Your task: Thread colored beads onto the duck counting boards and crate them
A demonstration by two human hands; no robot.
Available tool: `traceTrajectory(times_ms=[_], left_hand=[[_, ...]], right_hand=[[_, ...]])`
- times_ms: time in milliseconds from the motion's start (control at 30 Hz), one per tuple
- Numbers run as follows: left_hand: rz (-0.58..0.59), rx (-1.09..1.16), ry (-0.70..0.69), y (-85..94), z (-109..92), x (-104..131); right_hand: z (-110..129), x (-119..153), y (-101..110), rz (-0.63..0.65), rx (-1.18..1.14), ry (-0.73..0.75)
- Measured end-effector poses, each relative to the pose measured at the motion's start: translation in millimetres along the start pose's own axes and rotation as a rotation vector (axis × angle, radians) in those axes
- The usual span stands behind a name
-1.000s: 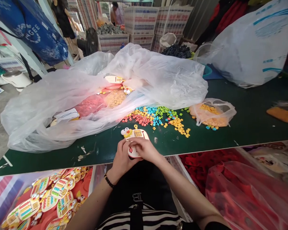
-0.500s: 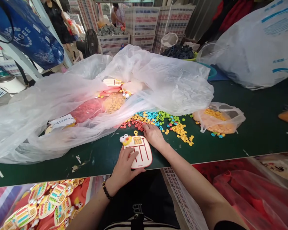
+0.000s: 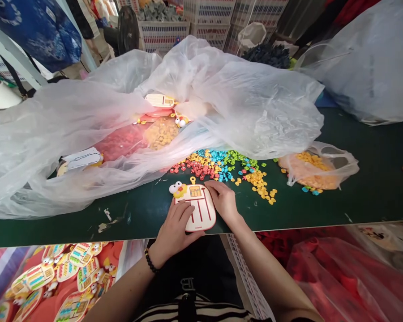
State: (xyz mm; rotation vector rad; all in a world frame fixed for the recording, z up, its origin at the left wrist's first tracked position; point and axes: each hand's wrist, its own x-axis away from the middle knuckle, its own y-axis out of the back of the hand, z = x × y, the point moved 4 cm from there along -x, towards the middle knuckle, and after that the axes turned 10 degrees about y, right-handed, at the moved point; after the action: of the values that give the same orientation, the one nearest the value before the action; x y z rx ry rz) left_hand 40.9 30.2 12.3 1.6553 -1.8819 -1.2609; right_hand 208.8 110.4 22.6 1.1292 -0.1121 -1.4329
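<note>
The cream board [image 3: 206, 212] with the goggle-eyed bird head lies at the near edge of the green table [image 3: 147, 203]. The left hand [image 3: 176, 223] grasps its lower left side, fingers across the face. The right hand [image 3: 225, 201] bends its fingers at the upper right edge; I can't tell whether they pinch anything. Just beyond, coloured pieces [image 3: 233, 157] spread before a crumpled clear plastic sheet [image 3: 255, 103].
</note>
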Motion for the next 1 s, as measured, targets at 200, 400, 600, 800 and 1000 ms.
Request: traceTrajectory(times_ms=[200, 400, 600, 800, 1000], left_hand=[[-0.018, -0.014, -0.019, -0.8, -0.2, 0.5], [-0.023, -0.003, -0.006, -1.4, -0.8, -0.4], [-0.023, 0.080, 0.096, -1.7, 6.8, 2.8], [-0.126, 0.115, 0.133, 3.9, 12.0, 5.1], [-0.062, 0.027, 0.147, -0.9, 10.4, 6.6]], right_hand=[[10.7, 0.1, -1.0, 0.070, -0.025, 0.128], [21.6, 8.3, 10.5, 0.155, -0.026, 0.183], [42.5, 7.1, 2.2, 0.175, -0.138, 0.140], [64.9, 3.0, -28.8, 0.344, -0.324, 0.217], [10.0, -10.6, 18.1, 0.079, -0.024, 0.021]])
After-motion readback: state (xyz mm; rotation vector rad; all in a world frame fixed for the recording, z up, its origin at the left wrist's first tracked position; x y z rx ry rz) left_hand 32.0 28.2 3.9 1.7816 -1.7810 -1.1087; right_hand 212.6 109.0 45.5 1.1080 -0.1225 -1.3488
